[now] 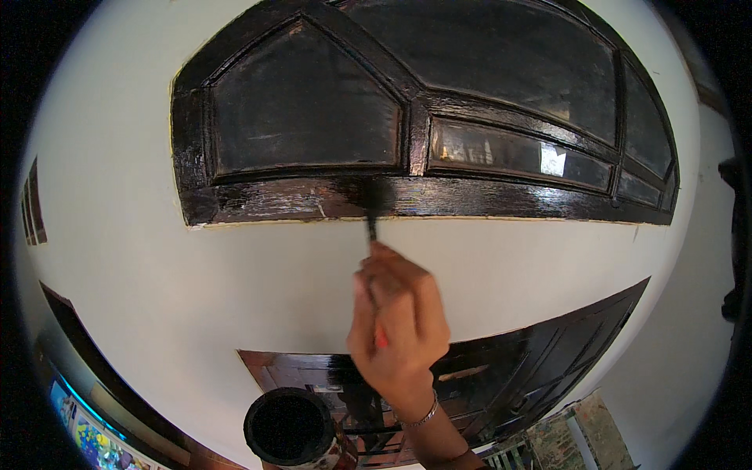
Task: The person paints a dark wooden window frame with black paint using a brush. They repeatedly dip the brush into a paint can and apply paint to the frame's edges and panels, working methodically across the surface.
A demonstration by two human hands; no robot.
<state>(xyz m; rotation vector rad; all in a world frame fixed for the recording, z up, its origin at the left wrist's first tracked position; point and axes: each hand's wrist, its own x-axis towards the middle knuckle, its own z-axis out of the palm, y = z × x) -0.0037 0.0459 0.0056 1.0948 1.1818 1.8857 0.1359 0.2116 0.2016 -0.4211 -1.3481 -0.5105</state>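
My right hand point(398, 321), a bracelet on its wrist, is closed around the handle of a paintbrush point(373, 223). A bit of red shows between the fingers. The dark, blurred brush head meets the bottom rail point(274, 198) of an arched dark wooden window frame. Wet, glossy streaks run along this rail, and some reddish-brown patches show left of the brush. Below and left of my hand is an open paint can point(288, 427) with black inside and dark drips down its side. The bottom edge of the picture cuts off the can's base, and my left hand is not visible.
Glass panes point(313, 110) fill the arched frame. A white wall point(258, 290) surrounds it, with a yellowish line along the frame's edge. Lower down are dark wooden door panels point(540, 368). A bright coloured screen point(98, 439) stands at the lower left.
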